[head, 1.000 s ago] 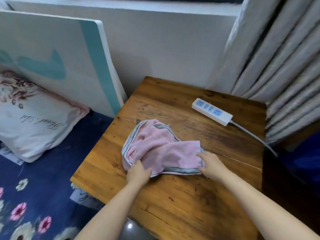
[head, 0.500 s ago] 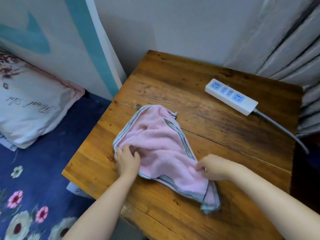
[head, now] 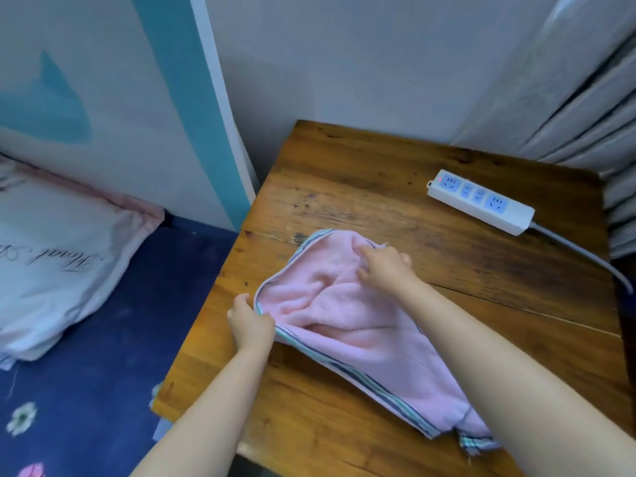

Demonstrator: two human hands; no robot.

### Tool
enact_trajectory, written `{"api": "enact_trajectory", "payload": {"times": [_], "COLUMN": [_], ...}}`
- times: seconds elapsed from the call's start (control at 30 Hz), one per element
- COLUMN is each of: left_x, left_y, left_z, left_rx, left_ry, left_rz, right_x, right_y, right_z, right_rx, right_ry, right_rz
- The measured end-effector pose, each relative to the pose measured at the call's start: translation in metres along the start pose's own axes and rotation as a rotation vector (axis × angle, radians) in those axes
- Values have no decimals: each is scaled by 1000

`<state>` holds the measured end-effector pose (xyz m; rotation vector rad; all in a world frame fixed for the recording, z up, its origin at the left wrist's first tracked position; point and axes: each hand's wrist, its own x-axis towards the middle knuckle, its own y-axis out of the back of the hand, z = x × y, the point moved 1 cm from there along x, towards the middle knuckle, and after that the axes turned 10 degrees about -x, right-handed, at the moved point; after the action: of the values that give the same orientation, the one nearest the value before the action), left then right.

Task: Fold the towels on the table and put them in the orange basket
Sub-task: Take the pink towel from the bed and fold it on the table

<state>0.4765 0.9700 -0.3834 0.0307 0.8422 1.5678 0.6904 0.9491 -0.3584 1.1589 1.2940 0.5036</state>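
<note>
A pink towel point(head: 347, 325) with striped edging is lying crumpled on the wooden table point(head: 378, 187), stretched along a diagonal: its rounded upper end is sitting near the table's left edge, about midway along it, and its narrow tail is trailing toward the near right corner, where a frayed striped end is bunching up.

The left hand point(head: 249, 323) is sitting at the towel's left rim, close to the table's left edge, with its fingers curling around the striped hem and gripping it. The right hand point(head: 383, 266) is resting on the towel's upper end, its forearm crossing over the cloth's right side; its fingers are bending down into the pink folds and pinching a bunch of fabric there. Between the two hands the cloth is puckering into soft ridges.

A white power strip point(head: 481, 201) is lying near the far right corner, well apart from the towel, with its grey cable point(head: 585, 256) running off the right edge. Bare wood is showing beyond the towel toward the far edge and along the near edge below the striped hem. A pillow point(head: 62, 256) is lying on the dark floral bedding point(head: 103, 356) to the left of the table.
</note>
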Motion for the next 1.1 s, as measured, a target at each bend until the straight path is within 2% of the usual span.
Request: {"api": "enact_trajectory", "payload": {"times": [0.07,0.17,0.23,0.37,0.47,0.53,0.6,0.63,0.7,0.77,0.8,0.87,0.93,1.1], "left_x": [10,22,22,3,-13,-21,-23,-22,-16,-13,-12,-10,-8,-2], "left_y": [2,0,-7,-27,-36,-39,-43,-44,-48,-51,-50,-49,-46,-41], "left_z": [6,20,40,112,161,180,182,176,150,113,93,61,36,16], "left_rx": [-125,-226,-304,-628,-776,-816,-741,-664,-433,-125,28,254,369,439], "left_ry": [84,83,44,-30,-164,-193,-210,-218,-247,-255,-240,-187,-144,-148], "left_rz": [-61,-163,-227,-370,-440,-499,-556,-568,-565,-583,-601,-638,-656,-640], "right_x": [0,-14,-33,-86,-113,-136,-155,-162,-174,-185,-189,-193,-189,-162], "right_y": [-2,15,36,76,99,105,92,78,38,-7,-29,-61,-77,-76], "right_z": [-4,9,34,82,96,102,111,114,117,112,107,100,98,99], "right_rx": [-63,-21,150,543,711,754,697,623,456,333,327,359,399,307], "right_ry": [-104,-188,-297,-460,-479,-468,-515,-577,-687,-717,-707,-668,-677,-802], "right_rz": [-47,36,189,554,761,841,782,685,350,-24,-167,-334,-332,83]}}
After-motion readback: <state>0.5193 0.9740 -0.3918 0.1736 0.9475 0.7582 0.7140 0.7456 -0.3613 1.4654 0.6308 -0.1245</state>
